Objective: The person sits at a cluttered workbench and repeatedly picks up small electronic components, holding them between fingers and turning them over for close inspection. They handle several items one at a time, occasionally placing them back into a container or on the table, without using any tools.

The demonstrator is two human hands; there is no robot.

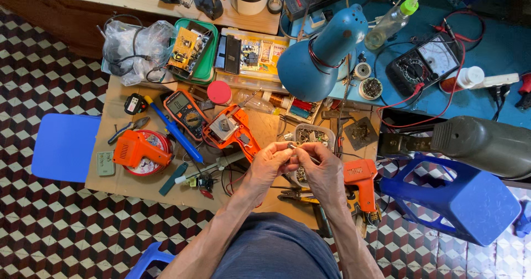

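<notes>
My left hand point(269, 164) and my right hand point(322, 171) meet over the low wooden work board point(110, 174). Together their fingertips pinch a small metal part point(293, 147), too small to identify. Just beyond the hands sits a clear plastic tub of small metal bits point(315, 134). An opened orange drill half with its insides showing point(231, 128) lies left of my left hand. An orange drill body point(360, 180) lies right of my right hand, with pliers point(296, 195) below my wrists.
A blue desk lamp point(321, 49), an analog multimeter point(423, 63) with red leads and a squeeze bottle point(391, 22) occupy the blue bench at right. An orange multimeter point(185, 110), blue-handled soldering iron point(174, 131), another orange housing point(138, 150), circuit-board trays point(193, 49), blue stools point(462, 199).
</notes>
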